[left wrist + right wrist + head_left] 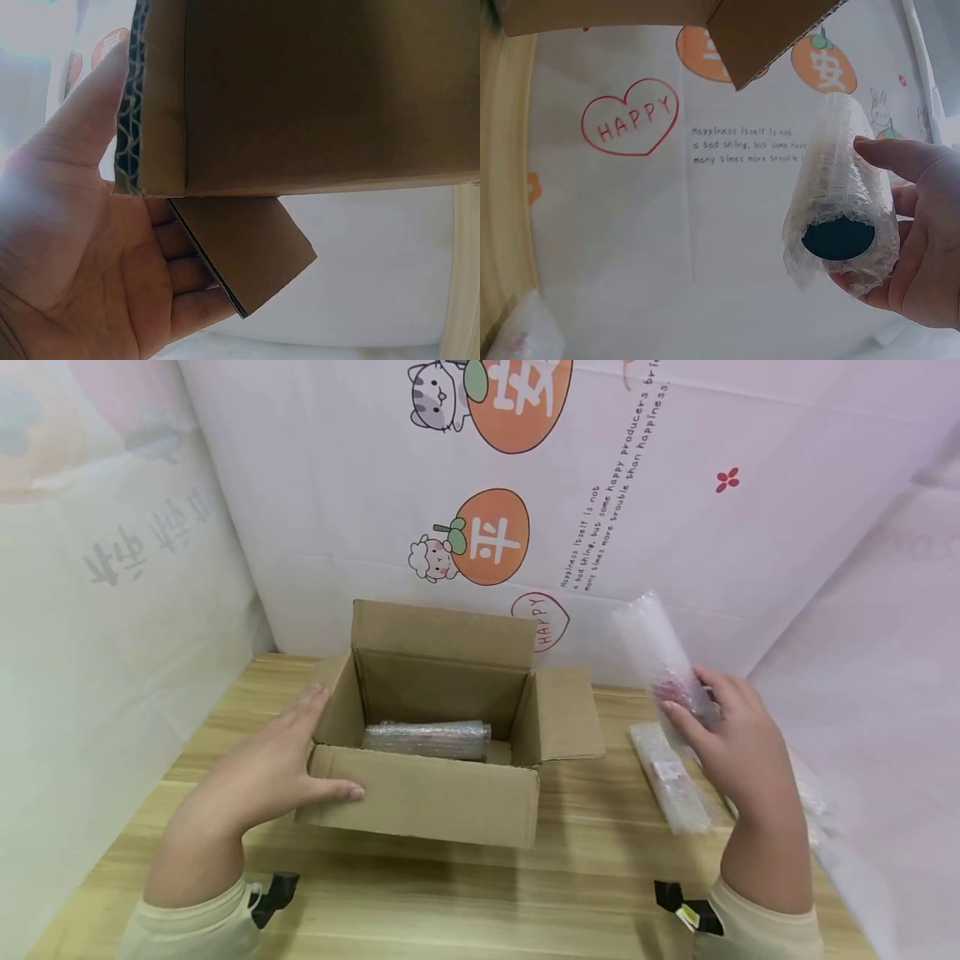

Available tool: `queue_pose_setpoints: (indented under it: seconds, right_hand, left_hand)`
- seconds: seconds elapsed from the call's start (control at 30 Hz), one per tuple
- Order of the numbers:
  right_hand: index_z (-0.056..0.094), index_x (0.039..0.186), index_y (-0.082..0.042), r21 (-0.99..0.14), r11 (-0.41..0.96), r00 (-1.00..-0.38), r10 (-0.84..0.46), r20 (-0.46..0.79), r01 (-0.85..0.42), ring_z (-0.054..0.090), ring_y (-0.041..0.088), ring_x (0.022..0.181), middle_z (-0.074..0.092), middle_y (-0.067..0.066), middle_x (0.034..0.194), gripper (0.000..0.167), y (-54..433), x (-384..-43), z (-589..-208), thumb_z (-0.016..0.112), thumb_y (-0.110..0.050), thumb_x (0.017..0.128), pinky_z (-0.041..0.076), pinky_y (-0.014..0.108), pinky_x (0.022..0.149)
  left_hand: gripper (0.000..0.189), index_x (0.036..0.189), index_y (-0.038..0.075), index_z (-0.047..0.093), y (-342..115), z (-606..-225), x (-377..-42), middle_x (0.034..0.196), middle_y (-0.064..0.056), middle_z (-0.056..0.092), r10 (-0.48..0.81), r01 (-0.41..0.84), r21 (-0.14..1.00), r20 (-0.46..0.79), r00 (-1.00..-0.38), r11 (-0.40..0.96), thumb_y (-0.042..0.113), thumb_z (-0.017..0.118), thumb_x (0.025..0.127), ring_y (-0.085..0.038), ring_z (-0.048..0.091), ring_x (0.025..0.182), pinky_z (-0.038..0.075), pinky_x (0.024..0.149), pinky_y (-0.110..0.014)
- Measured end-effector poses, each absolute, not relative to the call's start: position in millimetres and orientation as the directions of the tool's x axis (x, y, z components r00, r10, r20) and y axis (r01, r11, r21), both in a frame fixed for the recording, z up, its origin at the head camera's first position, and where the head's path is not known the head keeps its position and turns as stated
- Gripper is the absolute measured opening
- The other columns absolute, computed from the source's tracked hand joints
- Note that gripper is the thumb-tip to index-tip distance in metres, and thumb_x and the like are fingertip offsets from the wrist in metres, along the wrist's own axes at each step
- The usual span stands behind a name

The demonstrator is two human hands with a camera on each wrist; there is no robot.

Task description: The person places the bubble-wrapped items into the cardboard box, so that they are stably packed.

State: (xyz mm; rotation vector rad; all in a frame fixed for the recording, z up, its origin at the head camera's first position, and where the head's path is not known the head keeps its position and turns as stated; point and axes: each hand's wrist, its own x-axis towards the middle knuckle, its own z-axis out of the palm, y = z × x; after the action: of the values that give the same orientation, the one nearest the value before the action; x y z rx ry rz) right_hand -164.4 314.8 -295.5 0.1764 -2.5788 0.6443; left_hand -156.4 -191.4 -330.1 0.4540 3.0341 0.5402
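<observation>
An open cardboard box (427,797) stands on the table with its flaps folded outward. My left hand (262,768) rests over its front left corner, the fairly straight fingers along the left flap (247,251) and the thumb laid on the front flap. One bubble-wrapped package (427,739) lies crosswise inside the box. Raised to the right of the box, my right hand (738,739) grips a long bubble-wrapped cylinder (660,647) between thumb and fingers. It tilts up to the left, with something reddish showing through. A dark round end (838,238) shows through its wrap in the right wrist view.
Another bubble-wrapped package (671,781) lies on the wooden table (480,902) right of the box, with more clear wrap (813,797) beyond the right forearm. A printed white cloth (637,485) hangs behind, and white sheets stand at both sides.
</observation>
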Motion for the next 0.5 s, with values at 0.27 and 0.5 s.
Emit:
queue_pose_setpoints:
  seconds: [0.27, 0.5]
  right_hand:
    - [0.052, 0.14, -0.005, -0.383, 0.841, -0.867, -0.182, 0.465, -0.382, 0.049, 0.035, 0.114, 0.053, 0.02, 0.13, 0.058, 296.1, -182.5, -262.7, 0.069, -0.032, 0.092, 0.039, 0.056, 0.089]
    - [0.057, 0.134, -0.012, -0.349, 0.785, -0.837, -0.366, 0.406, -0.512, 0.051, 0.027, 0.111, 0.058, 0.013, 0.123, 0.048, 277.6, -205.9, -230.0, 0.071, -0.028, 0.091, 0.045, 0.053, 0.09]
  left_hand:
    - [0.138, 0.158, 0.006, 0.001, -191.5, -330.7, -156.7, 0.165, -0.015, 0.001, 0.285, 0.277, 0.354, 0.03, -0.958, 0.893, 0.084, 0.065, 0.064, -0.044, 0.016, 0.148, 0.021, 0.116, -0.063]
    - [0.138, 0.158, 0.006, 0.001, -192.0, -332.1, -156.6, 0.165, -0.016, 0.001, 0.283, 0.275, 0.352, 0.029, -0.959, 0.895, 0.085, 0.064, 0.064, -0.043, 0.015, 0.149, 0.021, 0.116, -0.063]
